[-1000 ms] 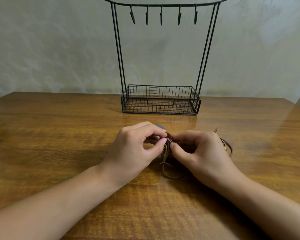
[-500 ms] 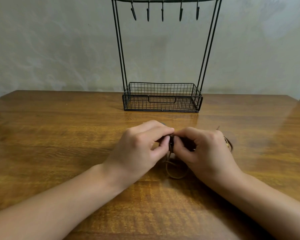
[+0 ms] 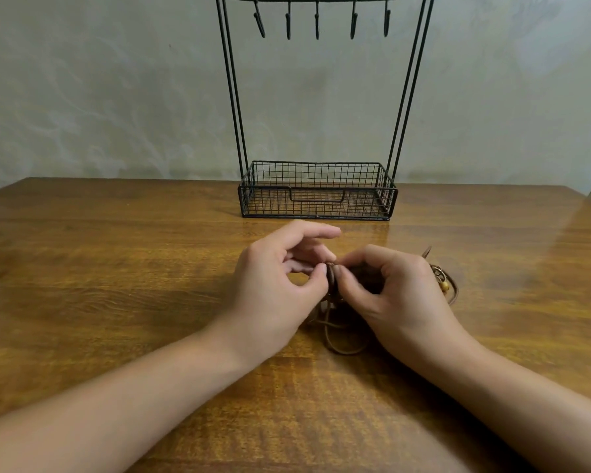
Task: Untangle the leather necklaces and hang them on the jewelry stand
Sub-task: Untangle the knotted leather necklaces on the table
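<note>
My left hand (image 3: 273,288) and right hand (image 3: 389,295) each pinch the knotted necklaces (image 3: 331,285) low over the table (image 3: 116,285), so slack cords don't tighten; the stand's (image 3: 318,189) 5 hooks wait bare.

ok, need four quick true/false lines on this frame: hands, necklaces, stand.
1. Both hands pinch the leather necklaces. True: left hand and right hand meet at the tangle.
2. A necklace hangs on the jewelry stand. False: all five hooks are bare.
3. The stand's basket holds a necklace. False: nothing shows inside it.
4. A cord loop lies on the table below the hands. True.
</note>
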